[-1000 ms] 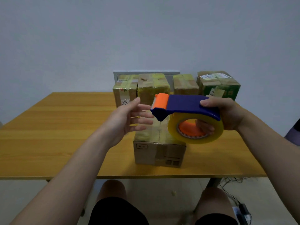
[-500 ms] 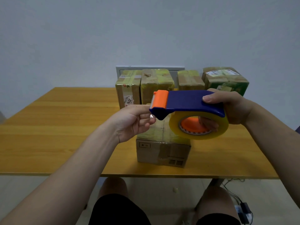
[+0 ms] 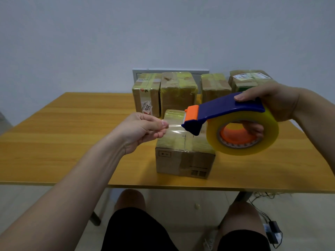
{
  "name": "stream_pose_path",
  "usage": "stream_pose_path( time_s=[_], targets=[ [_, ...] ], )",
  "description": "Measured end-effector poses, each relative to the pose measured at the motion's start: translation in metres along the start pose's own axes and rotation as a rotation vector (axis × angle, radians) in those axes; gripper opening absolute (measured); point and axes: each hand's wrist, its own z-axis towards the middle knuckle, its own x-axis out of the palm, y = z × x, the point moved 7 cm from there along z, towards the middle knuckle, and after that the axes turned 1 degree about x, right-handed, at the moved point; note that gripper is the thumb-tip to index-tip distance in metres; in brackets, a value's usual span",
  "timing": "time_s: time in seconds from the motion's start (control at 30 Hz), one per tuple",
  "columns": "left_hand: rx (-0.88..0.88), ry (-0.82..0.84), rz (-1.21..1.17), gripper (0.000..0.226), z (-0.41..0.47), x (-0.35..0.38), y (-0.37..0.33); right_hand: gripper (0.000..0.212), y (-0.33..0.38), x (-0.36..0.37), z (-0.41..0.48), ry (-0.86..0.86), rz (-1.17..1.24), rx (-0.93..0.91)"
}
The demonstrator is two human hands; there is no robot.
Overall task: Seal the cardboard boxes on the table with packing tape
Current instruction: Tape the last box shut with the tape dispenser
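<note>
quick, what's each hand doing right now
Left hand: pinching the free tape end.
Right hand: gripping the tape dispenser, fingers through the roll's core.

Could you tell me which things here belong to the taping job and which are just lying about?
Job: tape dispenser, tape end, front box, back boxes, left hand, right hand.
Lying about: floor adapter, wall panel.
</note>
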Motion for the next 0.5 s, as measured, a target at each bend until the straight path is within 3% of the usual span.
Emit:
stream_pose_path(
  time_s=[0.17,0.27,0.4,0.5],
  targets=[
    [0.018,-0.049,0.198,0.014,-0.002,-0.008,0.01,0.062,0.0,-0.005,0.005,-0.091,-0.106,0.119],
    [0.026,-0.075,0.319,0.013,0.001,-0.012,0.006,0.064,0.007,-0.002,0.012,-0.06,-0.118,0.135],
    [0.005,-0.059,0.449,0.012,0.003,-0.015,0.0,0.042,0.015,0.004,0.018,0.012,-0.092,0.139],
    [-0.008,-0.056,0.455,0.013,0.005,-0.018,-0.002,0.041,0.015,0.005,0.02,0.021,-0.075,0.135]
  ],
)
